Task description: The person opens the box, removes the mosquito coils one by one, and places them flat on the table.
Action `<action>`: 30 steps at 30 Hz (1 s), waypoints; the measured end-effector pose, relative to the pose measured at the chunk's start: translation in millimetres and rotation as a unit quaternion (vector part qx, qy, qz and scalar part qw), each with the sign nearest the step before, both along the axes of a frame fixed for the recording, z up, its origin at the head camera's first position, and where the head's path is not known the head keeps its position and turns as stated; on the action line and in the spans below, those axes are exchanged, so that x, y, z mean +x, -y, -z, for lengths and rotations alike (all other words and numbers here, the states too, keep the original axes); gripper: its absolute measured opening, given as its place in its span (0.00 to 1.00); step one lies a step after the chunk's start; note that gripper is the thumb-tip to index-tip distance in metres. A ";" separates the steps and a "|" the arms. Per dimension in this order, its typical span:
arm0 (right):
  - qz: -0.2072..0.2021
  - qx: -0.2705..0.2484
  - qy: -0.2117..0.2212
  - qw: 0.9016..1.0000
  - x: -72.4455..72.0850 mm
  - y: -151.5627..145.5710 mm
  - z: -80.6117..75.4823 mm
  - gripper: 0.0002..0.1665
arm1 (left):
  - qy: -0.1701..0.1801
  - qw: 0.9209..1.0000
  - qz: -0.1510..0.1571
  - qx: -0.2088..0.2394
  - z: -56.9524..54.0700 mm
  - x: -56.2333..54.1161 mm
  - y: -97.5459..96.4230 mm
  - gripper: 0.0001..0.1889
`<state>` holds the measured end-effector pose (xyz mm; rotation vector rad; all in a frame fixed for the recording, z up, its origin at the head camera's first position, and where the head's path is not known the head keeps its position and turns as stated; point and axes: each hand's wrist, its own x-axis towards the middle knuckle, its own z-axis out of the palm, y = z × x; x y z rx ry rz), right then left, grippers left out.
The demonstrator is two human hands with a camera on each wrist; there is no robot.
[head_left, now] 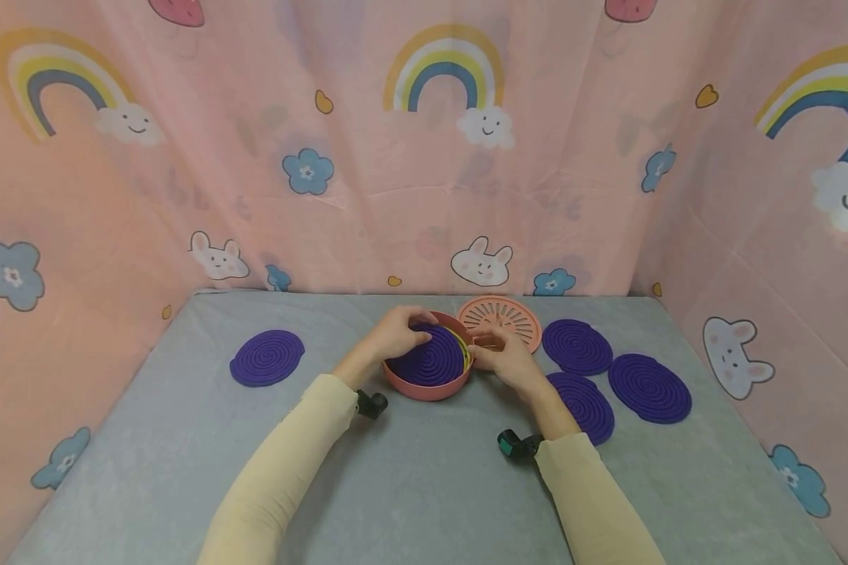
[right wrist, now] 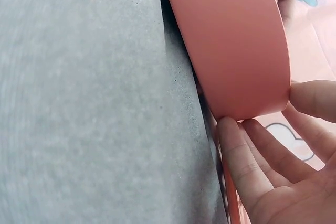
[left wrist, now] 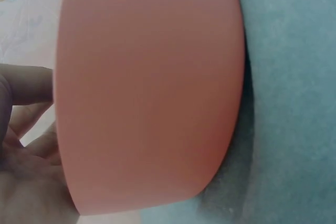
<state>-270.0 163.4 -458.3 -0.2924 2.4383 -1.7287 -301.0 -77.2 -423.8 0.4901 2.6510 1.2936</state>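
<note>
A pink round mosquito coil holder (head_left: 429, 391) stands on the table with a purple mosquito coil (head_left: 434, 359) lying inside it. Along the holder's inner right side shows a thin yellow edge (head_left: 464, 349). My left hand (head_left: 396, 333) reaches over the far left rim, its thumb and fingertips touching the coil. At the right side, my right hand (head_left: 506, 357) grips the holder's wall, thumb at the rim and fingers against the outside. The holder's wall (left wrist: 152, 93) hides the left fingertips in the left wrist view.
A pink slotted lid (head_left: 531, 326) lies just behind my right hand. Several more purple coils lie about: one coil (head_left: 267, 358) at the left, others (head_left: 577, 346) at the right, partly under my right forearm. Patterned pink curtains (head_left: 396, 227) border the grey-covered table (head_left: 424, 486).
</note>
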 end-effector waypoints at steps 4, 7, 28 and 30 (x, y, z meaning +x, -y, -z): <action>0.002 -0.002 -0.003 1.000 -0.5 0.1 0.4 0.23 | 0.002 1.000 -0.004 0.009 -0.5 1.3 0.1 0.14; 0.001 -0.004 -0.005 1.000 -0.4 0.0 0.0 0.23 | 0.002 1.000 -0.008 0.016 -1.1 2.5 0.1 0.14; -0.004 0.004 -0.013 1.000 1.2 0.1 -3.4 0.23 | -0.021 0.996 -0.039 0.072 -15.1 10.2 12.7 0.14; -0.005 0.003 -0.014 1.000 1.4 -0.3 -2.7 0.23 | -0.026 0.996 -0.038 0.077 -18.2 10.9 14.8 0.14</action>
